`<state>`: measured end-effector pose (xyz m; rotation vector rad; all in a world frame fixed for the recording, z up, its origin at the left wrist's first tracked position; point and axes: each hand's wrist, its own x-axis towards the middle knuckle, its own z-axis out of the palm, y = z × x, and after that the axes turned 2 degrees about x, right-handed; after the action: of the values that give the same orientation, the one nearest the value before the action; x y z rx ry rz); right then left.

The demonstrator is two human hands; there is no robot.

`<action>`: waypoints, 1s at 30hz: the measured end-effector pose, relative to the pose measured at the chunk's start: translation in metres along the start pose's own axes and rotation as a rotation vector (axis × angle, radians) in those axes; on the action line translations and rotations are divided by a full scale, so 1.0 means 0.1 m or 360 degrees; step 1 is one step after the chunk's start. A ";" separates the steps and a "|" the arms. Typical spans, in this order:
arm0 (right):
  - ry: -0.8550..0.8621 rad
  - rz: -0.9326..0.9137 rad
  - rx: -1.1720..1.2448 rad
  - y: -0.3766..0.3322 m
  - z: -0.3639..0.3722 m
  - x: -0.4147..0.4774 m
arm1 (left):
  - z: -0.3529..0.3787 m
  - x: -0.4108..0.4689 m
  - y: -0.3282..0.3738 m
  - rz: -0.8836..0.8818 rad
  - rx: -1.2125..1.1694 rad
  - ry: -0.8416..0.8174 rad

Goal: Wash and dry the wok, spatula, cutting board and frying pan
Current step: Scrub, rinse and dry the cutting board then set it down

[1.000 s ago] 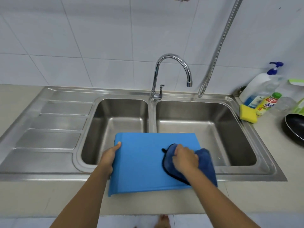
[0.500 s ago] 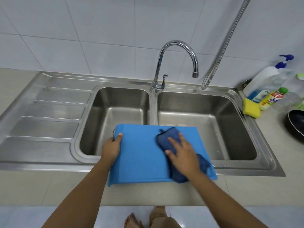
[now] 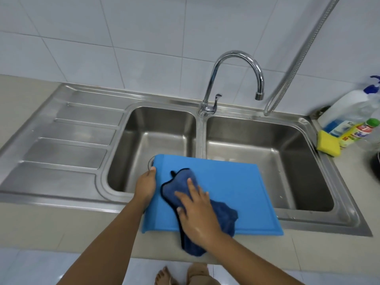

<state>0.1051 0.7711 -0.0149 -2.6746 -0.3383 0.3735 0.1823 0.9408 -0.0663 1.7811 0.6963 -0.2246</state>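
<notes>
My right hand (image 3: 197, 210) lies flat on the dark blue cloth (image 3: 174, 183), fingers spread and nearly straight, pressing it down on the cutting board (image 3: 236, 186) without clasping it. The cloth is fluffy with a black hem. Its far part lies spread under my fingertips, and its near part is bunched beneath my palm and hangs past the board's near edge.

My left hand (image 3: 145, 186) grips the board's left edge near the far corner, thumb on top and fingers curled out of sight below.

The board is a light blue rectangle with a shallow groove along its right and near edges. It rests level over the near rim of the sink (image 3: 308, 221), spanning the divider between the two steel basins, its near edge above the countertop (image 3: 61, 229).

The faucet (image 3: 259, 95) arches over the far end of the divider, its spout above the right basin, and a ribbed metal hose (image 3: 298, 58) hangs down the tiled wall to its right. A ridged drainboard (image 3: 67, 145) lies to the left of the basins.

At the far right corner sit a yellow sponge (image 3: 328, 146), a white pump bottle (image 3: 347, 108) and a yellow bottle with a green cap (image 3: 357, 133), all well apart from the board.

Both my forearms reach in from the near edge, the right one crossing over the board's near side.
</notes>
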 end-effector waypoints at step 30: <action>0.0666 0.1077 -0.0077 1.55 -0.58 -0.52 | -0.02 -0.04 -0.01 0.0120 0.0158 0.0001</action>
<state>0.1021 0.5974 -0.0206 -2.7526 0.7011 -0.0181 0.1776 0.9417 -0.0645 1.8985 0.6266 -0.2109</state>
